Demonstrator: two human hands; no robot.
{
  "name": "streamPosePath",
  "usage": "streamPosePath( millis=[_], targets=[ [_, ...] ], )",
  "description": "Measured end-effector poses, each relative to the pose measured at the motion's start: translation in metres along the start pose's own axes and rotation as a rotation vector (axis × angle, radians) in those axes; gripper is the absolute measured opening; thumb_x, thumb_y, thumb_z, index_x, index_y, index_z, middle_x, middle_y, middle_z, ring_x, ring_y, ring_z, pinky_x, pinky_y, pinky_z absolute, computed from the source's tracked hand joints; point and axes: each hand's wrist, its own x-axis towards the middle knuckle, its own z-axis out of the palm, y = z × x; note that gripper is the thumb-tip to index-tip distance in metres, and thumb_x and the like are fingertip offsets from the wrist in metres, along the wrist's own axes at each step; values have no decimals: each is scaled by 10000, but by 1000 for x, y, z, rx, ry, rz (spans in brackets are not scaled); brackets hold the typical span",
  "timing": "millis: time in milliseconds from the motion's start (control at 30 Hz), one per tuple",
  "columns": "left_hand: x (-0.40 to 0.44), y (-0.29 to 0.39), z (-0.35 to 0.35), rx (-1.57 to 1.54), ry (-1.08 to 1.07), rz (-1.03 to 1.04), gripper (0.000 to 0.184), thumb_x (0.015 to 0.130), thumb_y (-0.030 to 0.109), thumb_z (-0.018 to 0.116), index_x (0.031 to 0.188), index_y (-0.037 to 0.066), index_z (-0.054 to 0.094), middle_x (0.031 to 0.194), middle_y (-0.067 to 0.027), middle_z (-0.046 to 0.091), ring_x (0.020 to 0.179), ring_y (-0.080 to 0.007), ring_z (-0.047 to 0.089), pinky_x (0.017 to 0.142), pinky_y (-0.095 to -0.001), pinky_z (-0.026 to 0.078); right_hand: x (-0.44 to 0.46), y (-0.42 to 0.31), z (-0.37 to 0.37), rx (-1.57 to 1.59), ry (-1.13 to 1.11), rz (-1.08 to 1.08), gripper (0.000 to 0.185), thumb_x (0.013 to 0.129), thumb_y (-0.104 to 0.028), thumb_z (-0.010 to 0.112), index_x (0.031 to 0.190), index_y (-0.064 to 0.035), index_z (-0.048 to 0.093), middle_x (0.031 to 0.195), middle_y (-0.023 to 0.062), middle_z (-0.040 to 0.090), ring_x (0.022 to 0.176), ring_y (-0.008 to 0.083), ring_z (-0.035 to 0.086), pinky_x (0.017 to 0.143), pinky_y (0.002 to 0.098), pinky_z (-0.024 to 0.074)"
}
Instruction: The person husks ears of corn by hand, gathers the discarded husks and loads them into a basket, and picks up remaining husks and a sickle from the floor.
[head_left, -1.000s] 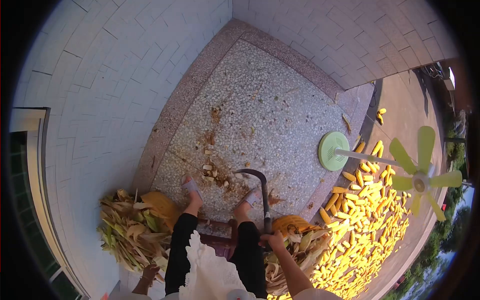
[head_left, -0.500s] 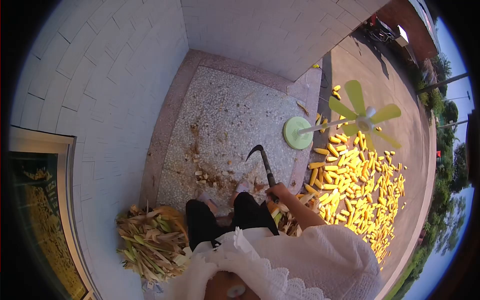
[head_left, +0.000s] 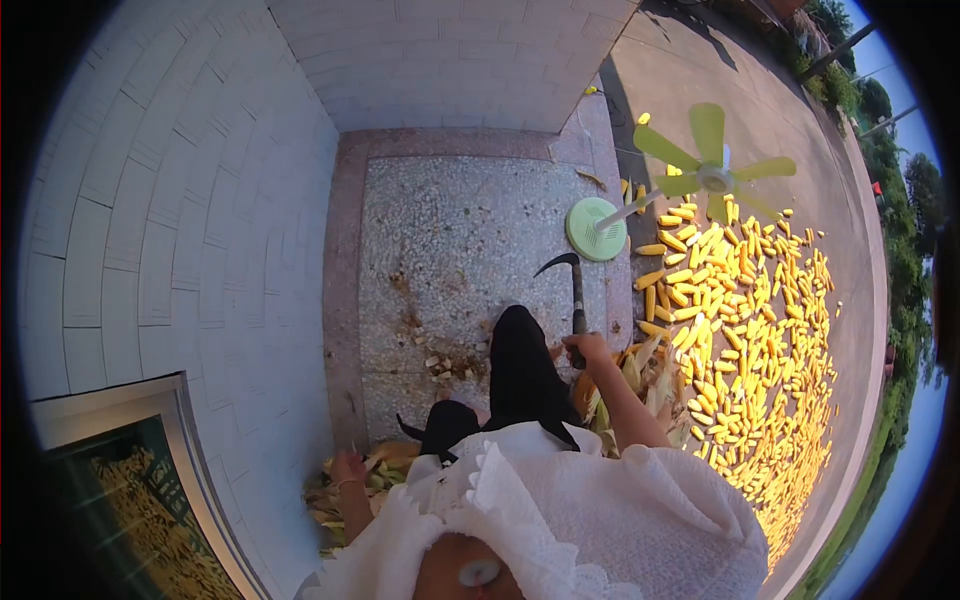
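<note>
My right hand (head_left: 588,348) is wrapped round the handle of a sickle (head_left: 578,290). Its dark curved blade points up and to the left over the speckled floor, touching nothing. Low on the left, my left hand (head_left: 347,467) is beside a heap of corn husks (head_left: 388,466), and it is too small and unclear to see how its fingers lie. More pale husks (head_left: 655,380) lie under and beside my right forearm.
A green fan (head_left: 715,178) on a round base (head_left: 594,229) stands at the floor's right edge. Many yellow corn cobs (head_left: 745,345) spread over the ground beyond. Scraps (head_left: 440,365) litter the speckled floor. A tiled wall (head_left: 200,230) and a framed window (head_left: 140,500) are on the left.
My left hand has come into view by the husk heap. The sickle has turned more upright and shifted right and up, still in my right hand. My view has tilted, and my legs have shifted.
</note>
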Motion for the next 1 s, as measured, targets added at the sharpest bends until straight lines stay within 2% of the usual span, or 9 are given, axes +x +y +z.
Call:
streamPosePath(
  millis=[133,233,300,400,567,633,867,933,1000],
  targets=[
    [19,41,149,144,-204,196,195,866,185,549,989,35,562,853,-110,598,823,-272,597,630,-395,446,32,-35,11,123,7,46,130,719,-46,684,727,44,592,627,100,578,462,189,556,410,328,438],
    [-86,110,304,-195,-302,150,209,891,207,562,1030,52,556,875,-91,619,847,-251,608,693,-374,461,77,-69,12,157,-14,102,127,719,-46,684,725,39,590,631,98,579,464,187,555,407,336,437],
    [-134,147,367,-167,-367,215,224,890,203,572,1058,56,555,893,-85,627,856,-243,612,722,-370,462,120,-110,17,203,-43,147,127,719,-46,685,721,34,587,633,98,581,466,187,555,405,338,437],
    [-225,186,441,-77,-441,320,239,889,188,580,1092,62,557,914,-77,638,866,-232,617,752,-366,467,168,-146,14,147,-22,257,126,716,-46,686,722,27,583,635,99,582,469,187,557,407,330,439],
    [-312,238,518,112,-461,517,277,888,227,590,1096,46,554,927,-100,638,881,-232,606,776,-357,467,233,-220,15,245,-52,211,138,718,-51,686,740,25,572,633,99,576,469,188,558,402,324,444],
    [-318,261,545,154,-443,572,214,894,129,558,1080,23,555,902,-87,641,855,-218,625,690,-317,482,250,-247,24,265,-53,201,132,736,-53,669,758,26,566,637,94,569,480,187,558,409,321,451],
    [-254,323,700,418,-504,486,205,883,121,559,1062,19,553,896,-89,640,845,-203,627,718,-294,482,304,-310,62,842,-66,207,122,773,-71,633,773,-8,529,643,76,538,508,171,538,436,297,455],
    [-231,335,752,643,-518,465,218,873,134,576,1065,35,550,900,-89,642,844,-203,629,730,-300,485,317,-323,71,987,-79,181,133,782,-89,628,783,-26,510,643,76,523,515,175,529,445,301,457],
    [-207,348,797,801,-606,450,278,863,145,596,1123,61,545,926,-86,632,864,-242,613,809,-389,469,335,-335,82,1224,-61,185,132,783,-98,634,814,-35,522,662,86,535,528,200,540,448,329,465]
  ],
)
